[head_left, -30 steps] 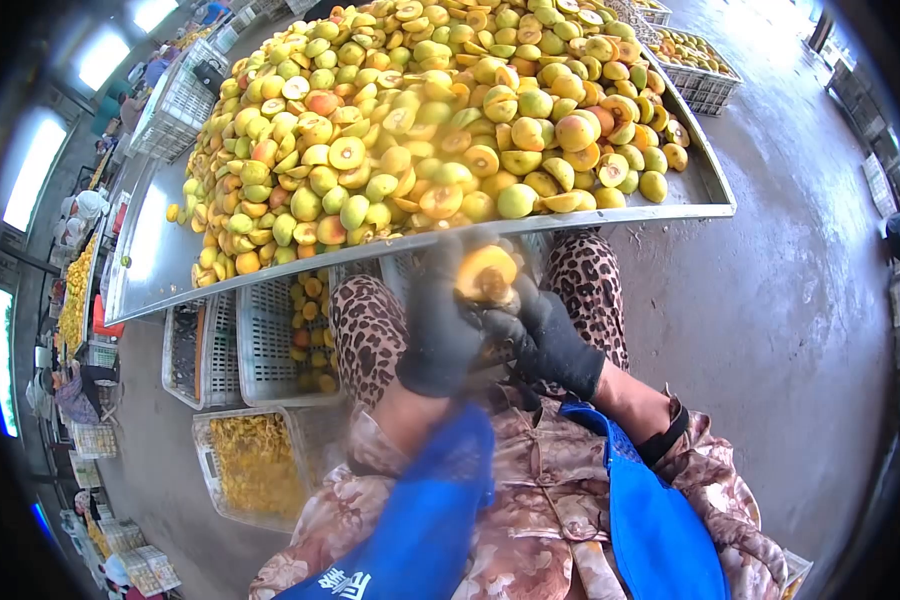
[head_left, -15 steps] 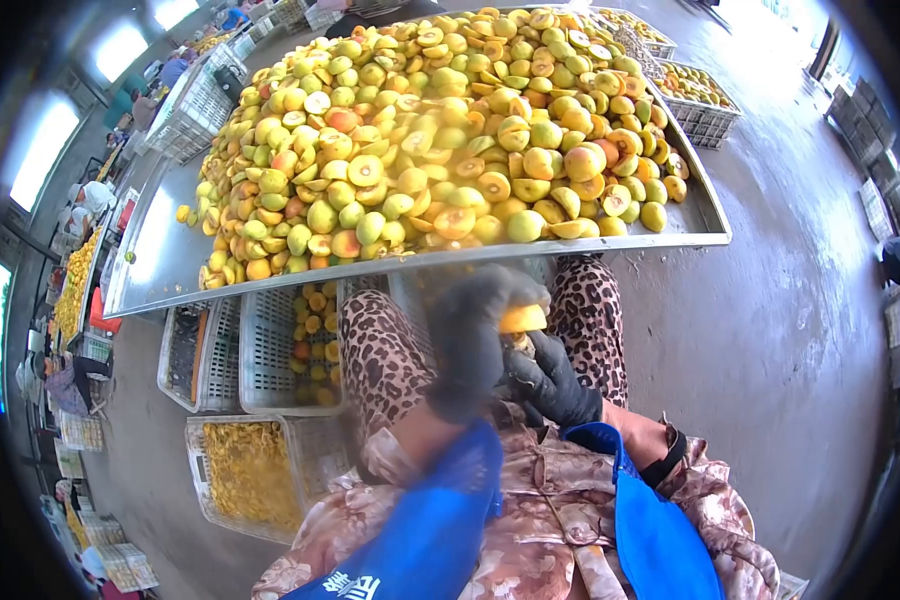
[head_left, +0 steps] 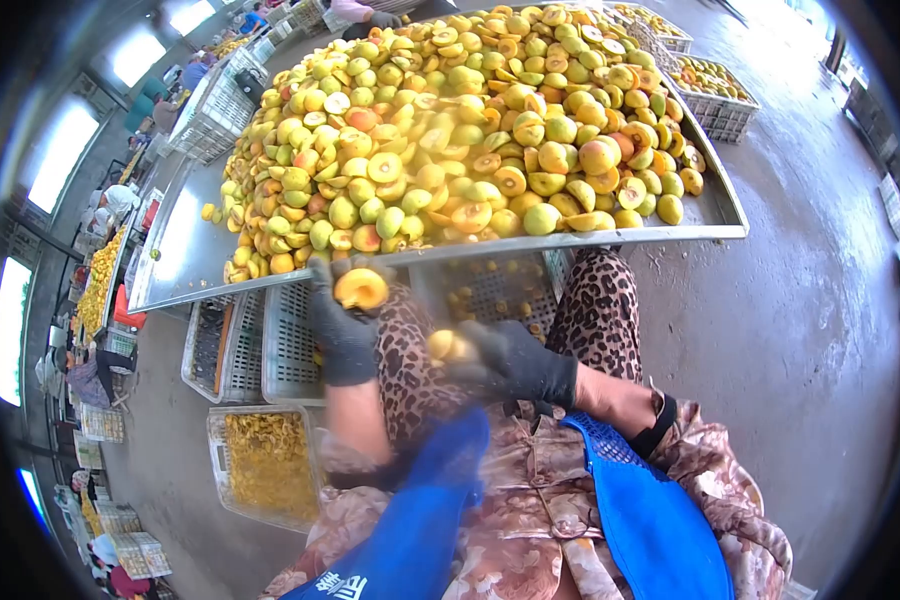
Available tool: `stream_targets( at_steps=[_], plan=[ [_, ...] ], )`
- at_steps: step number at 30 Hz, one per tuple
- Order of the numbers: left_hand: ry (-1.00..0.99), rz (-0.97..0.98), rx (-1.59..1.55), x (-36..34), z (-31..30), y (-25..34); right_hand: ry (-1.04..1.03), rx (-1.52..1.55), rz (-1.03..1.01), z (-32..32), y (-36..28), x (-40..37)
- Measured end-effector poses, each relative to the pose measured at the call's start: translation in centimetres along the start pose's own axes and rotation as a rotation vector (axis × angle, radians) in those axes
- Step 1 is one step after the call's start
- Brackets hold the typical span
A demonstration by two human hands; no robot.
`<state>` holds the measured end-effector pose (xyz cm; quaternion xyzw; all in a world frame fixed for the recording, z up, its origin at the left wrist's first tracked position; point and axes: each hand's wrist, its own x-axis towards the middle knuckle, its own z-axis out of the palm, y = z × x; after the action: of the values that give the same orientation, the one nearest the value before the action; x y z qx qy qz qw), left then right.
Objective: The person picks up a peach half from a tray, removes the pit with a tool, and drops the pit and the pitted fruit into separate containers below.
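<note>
My left hand (head_left: 345, 335), in a dark grey glove, is closed on a peach half (head_left: 361, 289) just below the tray's near edge. The cut face shows orange with a darker hollow. My right hand (head_left: 520, 365), also gloved, is curled over my lap at the right. A small rounded yellow thing (head_left: 448, 346) shows at its fingertips, too blurred to name. Beyond both hands, a heap of whole and cut peaches (head_left: 410, 150) covers most of the metal tray (head_left: 175, 265).
Under the tray stand grey plastic crates (head_left: 290, 345), one with peaches inside. A crate of yellow scraps (head_left: 265, 460) sits on the floor at the left. Another peach crate (head_left: 715, 110) stands at the right. Other people work along the left; a gloved hand (head_left: 383, 19) shows behind the heap.
My hands were together over my lap and have moved apart. The left went leftward and up with the peach half; the right shifted slightly left. The view has shifted slightly.
</note>
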<state>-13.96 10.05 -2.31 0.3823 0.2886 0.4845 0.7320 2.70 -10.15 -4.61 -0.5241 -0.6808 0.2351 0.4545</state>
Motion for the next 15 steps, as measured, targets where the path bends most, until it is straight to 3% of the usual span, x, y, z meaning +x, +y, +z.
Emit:
stream_targets(
  at_steps=[1,3,4,5,6,8,11,13,15],
  plan=[
    [0.106,0.104,0.104,1.2,-1.4,0.7,0.024,-0.076,0.121,0.0,0.6,-0.1],
    [0.084,0.424,0.639,3.4,-3.2,0.3,0.089,-0.216,0.376,0.4,3.1,-1.3],
    [0.063,0.578,0.906,4.8,-4.3,-0.6,-0.006,-0.268,0.387,0.8,4.3,-2.6],
    [-0.005,0.572,0.985,7.3,-5.8,-2.5,-0.098,-0.327,0.395,0.8,5.7,-3.6],
    [-0.089,0.631,0.933,7.2,-2.6,-3.6,-0.195,-0.399,0.402,0.1,6.7,-3.8],
    [-0.236,0.409,0.787,8.0,2.3,-6.7,-0.027,-0.329,0.414,0.1,5.9,-3.0],
    [-0.369,0.592,1.556,9.3,8.0,-11.6,0.083,-0.306,0.464,-0.6,4.3,-3.7],
    [-0.405,0.443,1.704,9.8,11.0,-12.8,0.117,-0.335,0.493,-2.3,3.6,-4.1],
    [-0.472,0.606,1.708,8.7,12.0,-13.0,0.190,-0.231,0.525,-3.1,3.1,-5.2]
  ],
)
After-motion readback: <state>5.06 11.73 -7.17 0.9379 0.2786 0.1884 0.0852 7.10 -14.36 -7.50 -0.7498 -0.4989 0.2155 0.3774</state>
